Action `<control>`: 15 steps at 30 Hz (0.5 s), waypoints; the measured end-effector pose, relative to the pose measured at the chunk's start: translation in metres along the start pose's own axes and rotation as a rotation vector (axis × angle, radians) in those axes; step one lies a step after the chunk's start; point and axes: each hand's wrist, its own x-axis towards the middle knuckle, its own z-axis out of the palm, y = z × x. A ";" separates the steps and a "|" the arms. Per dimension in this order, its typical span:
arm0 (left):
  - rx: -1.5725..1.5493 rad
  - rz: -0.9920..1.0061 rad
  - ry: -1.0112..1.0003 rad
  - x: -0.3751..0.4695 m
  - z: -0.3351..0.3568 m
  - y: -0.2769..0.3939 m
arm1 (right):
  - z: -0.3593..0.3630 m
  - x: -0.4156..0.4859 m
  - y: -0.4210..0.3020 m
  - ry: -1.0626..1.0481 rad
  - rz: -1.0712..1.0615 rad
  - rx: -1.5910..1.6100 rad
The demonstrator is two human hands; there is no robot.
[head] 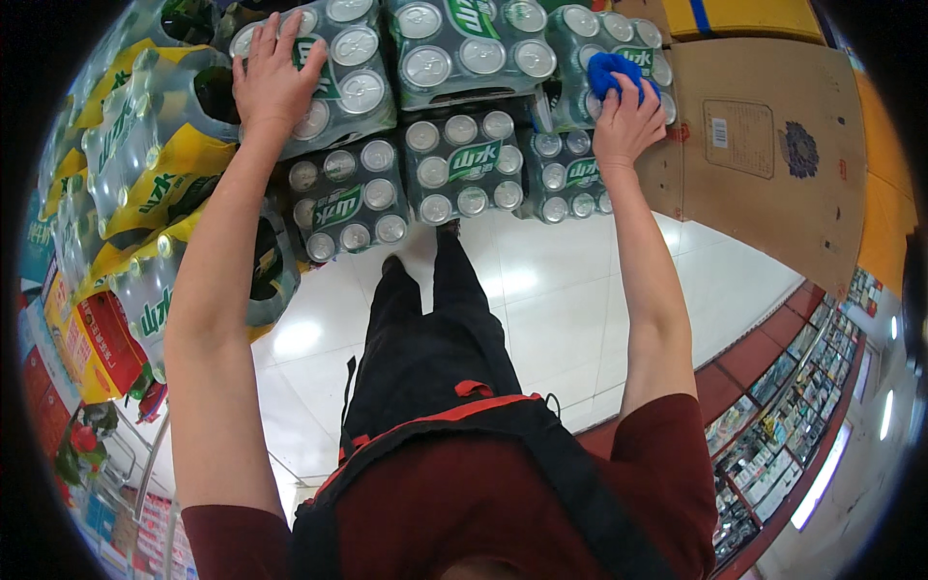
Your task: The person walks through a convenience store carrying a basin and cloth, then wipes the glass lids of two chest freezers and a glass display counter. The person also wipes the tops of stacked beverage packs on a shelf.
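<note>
My left hand (276, 80) lies flat with spread fingers on top of a shrink-wrapped pack of beverage cans (355, 69) at the upper left. In my right hand (629, 127) is a bunched blue cloth (616, 72), pressed against the tops of another wrapped can pack (612, 29). Between the hands sits a third can pack (475, 61), its silver lids facing up. A lower row of similar packs stands nearer to me: a left pack (348, 199), a middle pack (464, 167) and a right pack (562, 177), partly behind my right forearm.
Wrapped bottle packs (138, 138) with yellow bands are stacked on the left. A large cardboard box (754, 174) stands at the right, near a yellow box (743, 18). White floor tiles (558, 304) lie below. Glass display shelving (783, 406) runs along the lower right.
</note>
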 end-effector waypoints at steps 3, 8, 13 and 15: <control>0.000 0.022 -0.005 0.001 0.002 -0.003 | 0.014 0.004 0.002 0.012 0.027 -0.012; 0.011 -0.003 0.009 0.000 0.006 -0.002 | 0.007 0.015 0.008 -0.106 0.052 0.069; -0.017 0.019 0.032 -0.001 0.010 -0.003 | 0.011 0.049 0.014 -0.166 -0.085 0.021; -0.009 0.004 0.001 0.001 0.009 -0.004 | 0.019 0.067 0.016 -0.260 -0.047 -0.102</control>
